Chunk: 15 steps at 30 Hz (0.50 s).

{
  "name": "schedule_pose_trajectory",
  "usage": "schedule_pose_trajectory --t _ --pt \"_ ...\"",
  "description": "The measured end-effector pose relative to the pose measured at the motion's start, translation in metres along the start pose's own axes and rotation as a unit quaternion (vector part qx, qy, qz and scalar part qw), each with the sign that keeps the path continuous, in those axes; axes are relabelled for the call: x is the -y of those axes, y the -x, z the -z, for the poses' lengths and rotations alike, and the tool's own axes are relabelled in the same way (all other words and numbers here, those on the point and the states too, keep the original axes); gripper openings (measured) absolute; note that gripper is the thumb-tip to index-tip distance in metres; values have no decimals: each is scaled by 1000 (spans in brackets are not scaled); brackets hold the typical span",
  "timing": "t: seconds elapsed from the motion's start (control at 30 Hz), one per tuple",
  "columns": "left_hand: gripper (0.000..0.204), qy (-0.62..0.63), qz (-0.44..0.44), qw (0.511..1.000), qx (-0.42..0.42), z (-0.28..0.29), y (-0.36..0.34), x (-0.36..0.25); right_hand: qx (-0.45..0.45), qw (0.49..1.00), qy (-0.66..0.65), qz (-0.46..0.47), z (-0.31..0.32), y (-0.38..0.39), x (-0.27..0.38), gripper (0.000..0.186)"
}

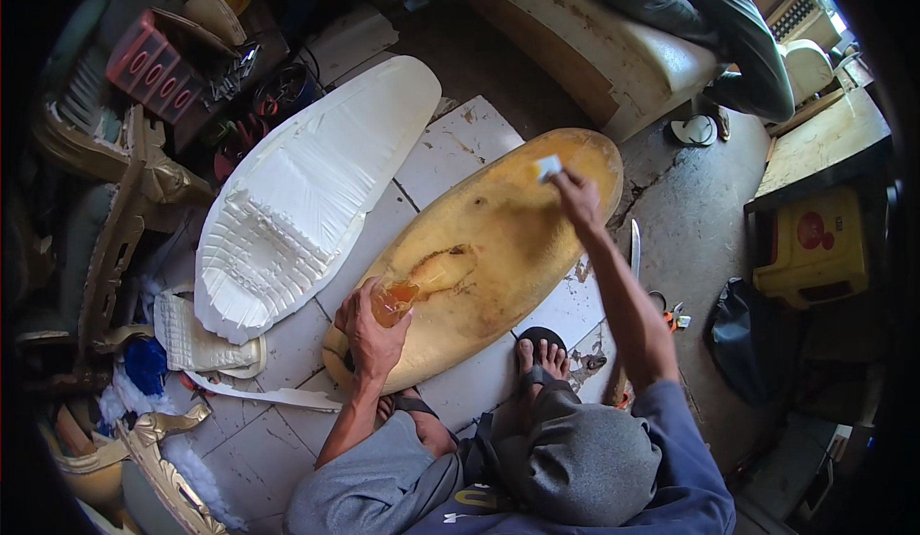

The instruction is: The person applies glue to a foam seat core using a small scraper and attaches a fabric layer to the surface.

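A long yellow foam motorcycle seat pad (517,290) lies on the tiles before me, stained brown, with a torn hollow near its middle. My left hand (374,332) is wrapped round a small clear container of amber liquid (394,303), held over the pad's near left part. Pinched in my right hand (580,195) is a small white piece (548,167), perhaps a spreader or scrap of foam; its kind is hard to make out. It is at the pad's far end, and I cannot tell whether it touches. Left of the pad rests a white, ribbed seat-shaped piece (326,166).
A smaller white ribbed piece (206,334) and gold carved furniture frames (144,199) stand at left, below a red plastic crate (158,65). At right are a long blade (635,247), an orange-handled tool (678,320), a black bag (752,338) and a yellow container (815,247). Another person (700,17) sits far right.
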<state>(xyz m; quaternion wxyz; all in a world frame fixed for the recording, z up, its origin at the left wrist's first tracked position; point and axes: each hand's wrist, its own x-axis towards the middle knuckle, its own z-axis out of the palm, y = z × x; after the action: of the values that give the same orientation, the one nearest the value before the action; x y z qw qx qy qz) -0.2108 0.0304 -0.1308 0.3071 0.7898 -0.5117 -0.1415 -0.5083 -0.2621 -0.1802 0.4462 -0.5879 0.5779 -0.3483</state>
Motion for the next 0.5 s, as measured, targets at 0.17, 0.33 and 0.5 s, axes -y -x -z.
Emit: schedule_pose_trajectory --t 0.17,0.33,0.5 --pt "79 20 6 999 24 -14 0 -3 -270 853 364 260 85 -92 -29 31" --pt "78 14 37 999 30 -6 0 7 -18 893 279 354 -16 -29 -43 8" --pt "78 12 5 1000 24 -24 -6 -11 -122 869 292 380 37 -26 -83 6"
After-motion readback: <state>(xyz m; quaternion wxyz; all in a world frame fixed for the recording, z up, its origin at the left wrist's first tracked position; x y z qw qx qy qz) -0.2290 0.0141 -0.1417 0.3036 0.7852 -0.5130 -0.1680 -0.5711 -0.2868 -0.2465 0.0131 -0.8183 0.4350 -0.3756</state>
